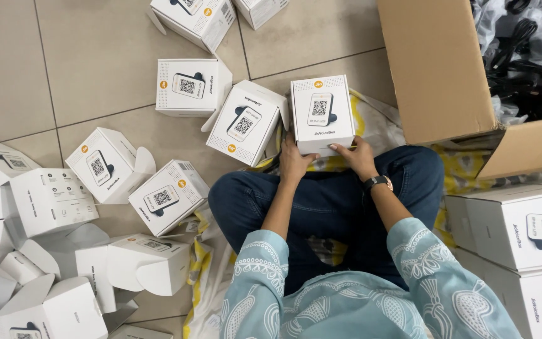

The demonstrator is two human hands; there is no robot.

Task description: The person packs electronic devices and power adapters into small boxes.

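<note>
I sit cross-legged on a tiled floor, in blue jeans and light patterned sleeves. Both hands hold the near edge of a small white carton (322, 113) that shows a picture of a dark device on its top face. My left hand (295, 161) grips its lower left corner. My right hand (357, 157), with a dark watch on the wrist, grips its lower right corner. The carton rests on the floor just beyond my knees, closed.
Several more white cartons lie on the floor to the left, some with open flaps (246, 122). A large brown cardboard box (441, 75) with dark cables in plastic bags stands at upper right. Stacked white cartons (515, 229) sit at right.
</note>
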